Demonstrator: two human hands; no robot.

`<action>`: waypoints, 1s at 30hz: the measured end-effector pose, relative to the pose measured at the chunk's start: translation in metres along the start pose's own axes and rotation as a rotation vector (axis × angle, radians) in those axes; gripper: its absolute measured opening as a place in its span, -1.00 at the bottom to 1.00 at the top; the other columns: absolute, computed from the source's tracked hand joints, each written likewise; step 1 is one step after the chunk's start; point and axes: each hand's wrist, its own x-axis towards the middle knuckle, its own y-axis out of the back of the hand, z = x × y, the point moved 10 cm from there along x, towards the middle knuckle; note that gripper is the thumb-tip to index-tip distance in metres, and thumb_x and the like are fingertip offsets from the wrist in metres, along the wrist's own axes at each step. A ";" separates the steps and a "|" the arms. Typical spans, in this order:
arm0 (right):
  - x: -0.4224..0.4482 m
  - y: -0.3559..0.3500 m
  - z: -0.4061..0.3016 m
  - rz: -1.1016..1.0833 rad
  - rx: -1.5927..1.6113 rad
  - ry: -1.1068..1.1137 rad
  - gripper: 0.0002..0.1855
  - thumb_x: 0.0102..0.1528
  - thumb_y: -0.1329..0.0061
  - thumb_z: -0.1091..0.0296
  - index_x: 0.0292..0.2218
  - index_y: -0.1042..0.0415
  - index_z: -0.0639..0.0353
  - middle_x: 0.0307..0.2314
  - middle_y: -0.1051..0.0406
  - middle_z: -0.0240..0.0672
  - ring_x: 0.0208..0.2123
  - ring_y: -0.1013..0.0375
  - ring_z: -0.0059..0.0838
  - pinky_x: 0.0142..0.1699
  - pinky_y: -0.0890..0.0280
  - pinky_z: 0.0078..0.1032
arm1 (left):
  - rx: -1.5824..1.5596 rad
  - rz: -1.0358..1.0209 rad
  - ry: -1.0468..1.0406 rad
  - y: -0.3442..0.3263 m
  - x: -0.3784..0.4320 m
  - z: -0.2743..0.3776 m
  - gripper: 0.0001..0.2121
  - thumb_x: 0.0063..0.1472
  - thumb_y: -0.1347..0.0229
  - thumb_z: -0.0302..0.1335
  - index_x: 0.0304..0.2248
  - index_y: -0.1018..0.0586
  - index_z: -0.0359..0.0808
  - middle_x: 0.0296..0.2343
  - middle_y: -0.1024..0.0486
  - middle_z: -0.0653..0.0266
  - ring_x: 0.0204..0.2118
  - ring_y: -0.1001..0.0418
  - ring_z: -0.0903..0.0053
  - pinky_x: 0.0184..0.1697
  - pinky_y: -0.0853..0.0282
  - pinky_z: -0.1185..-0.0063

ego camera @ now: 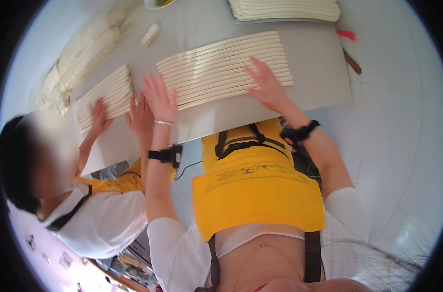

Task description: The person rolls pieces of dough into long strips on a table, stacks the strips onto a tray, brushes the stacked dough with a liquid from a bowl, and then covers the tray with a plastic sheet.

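Long, pale dough ropes (221, 69) lie side by side in a broad, flat row on the worktable in front of me. At the left end of this row is my left hand (160, 96), fingers extended and thumb out to the side, with nothing in its grip. Over the right part of the ropes, my right hand (267, 87) spreads its fingers, palm down and slightly blurred, holding nothing. Whether its fingertips press on the dough or hover just above cannot be told.
To the left, a co-worker's hands (100, 115) rest at a shorter row of dough ropes (106, 93). Behind lie a dough mass under plastic film (86, 47) and a small dough piece (150, 35). A tray of ropes (283, 9) and a brown-handled tool (352, 62) are rightward.
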 end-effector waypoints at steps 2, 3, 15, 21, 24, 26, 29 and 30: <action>-0.036 -0.032 0.016 -0.027 -0.200 0.037 -0.29 0.10 0.07 0.08 0.23 -0.01 -0.09 0.25 0.14 -0.28 0.27 0.14 -0.18 0.27 0.19 -0.02 | 0.388 -0.183 -0.108 -0.053 -0.076 0.009 -0.41 0.23 0.10 -0.14 0.21 -0.14 -0.12 0.22 0.09 -0.06 0.26 0.17 -0.08 0.23 0.25 0.06; -0.070 -0.051 0.043 -0.126 -0.361 -0.044 -0.29 0.10 0.09 0.03 0.23 -0.01 -0.15 0.26 0.17 -0.32 0.28 0.18 -0.17 0.25 0.23 0.07 | 0.336 -0.199 -0.061 -0.059 -0.113 0.001 -0.41 0.20 0.07 -0.09 0.20 -0.18 -0.02 0.24 0.14 -0.04 0.27 0.22 -0.10 0.22 0.26 0.03; -0.084 -0.033 0.089 -0.232 -0.411 -0.081 -0.34 0.12 0.15 -0.10 0.21 -0.04 -0.36 0.27 0.21 -0.38 0.30 0.26 -0.20 0.23 0.38 0.22 | 0.221 -0.456 -0.151 -0.076 -0.110 0.001 -0.54 0.23 0.10 -0.18 0.14 -0.30 0.07 0.23 0.12 -0.05 0.26 0.24 -0.13 0.23 0.36 0.00; -0.049 -0.019 0.098 -0.236 -0.387 -0.192 -0.31 0.02 -0.03 -0.01 0.17 -0.14 -0.32 0.25 0.16 -0.21 0.29 0.23 -0.16 0.23 0.33 0.20 | 0.188 -0.505 -0.117 -0.083 -0.086 -0.023 -0.48 0.22 0.09 -0.15 0.17 -0.23 0.05 0.24 0.20 -0.07 0.27 0.30 -0.12 0.21 0.40 -0.04; -0.075 0.012 0.072 -0.061 -0.166 -0.281 -0.28 -0.01 -0.11 0.19 0.16 -0.15 -0.08 0.21 0.09 -0.04 0.24 0.08 -0.07 0.22 0.13 0.06 | 0.089 -0.262 -0.041 -0.059 0.006 -0.048 -0.39 0.18 0.00 -0.18 0.19 -0.17 -0.15 0.21 0.11 -0.09 0.25 0.20 -0.08 0.23 0.22 0.06; -0.083 0.015 0.061 0.001 0.121 -0.400 -0.31 0.00 -0.11 0.28 0.13 -0.17 0.10 0.15 -0.06 -0.06 0.15 -0.11 -0.06 0.17 -0.07 -0.16 | 0.081 -0.069 0.014 -0.055 0.082 -0.085 -0.33 0.13 -0.07 -0.21 0.18 -0.16 -0.27 0.17 -0.01 -0.09 0.22 0.08 -0.04 0.22 0.07 0.16; -0.075 0.001 0.049 0.002 0.098 -0.394 -0.47 0.04 -0.07 0.33 0.05 -0.28 0.20 -0.01 -0.31 -0.10 -0.02 -0.35 -0.15 0.05 -0.24 -0.35 | 0.339 -0.017 0.204 -0.064 0.169 -0.156 -0.39 0.04 -0.15 -0.19 0.06 -0.33 -0.30 0.03 -0.26 -0.01 0.07 -0.20 0.06 0.12 -0.17 0.28; -0.074 -0.007 0.054 0.016 0.252 -0.487 -0.54 0.05 -0.06 0.35 -0.01 -0.33 0.22 -0.10 -0.39 -0.13 -0.09 -0.40 -0.21 0.01 -0.27 -0.38 | 0.341 -0.002 0.212 -0.066 0.186 -0.163 -0.39 0.04 -0.15 -0.19 0.06 -0.33 -0.30 0.03 -0.26 -0.01 0.07 -0.20 0.06 0.12 -0.17 0.28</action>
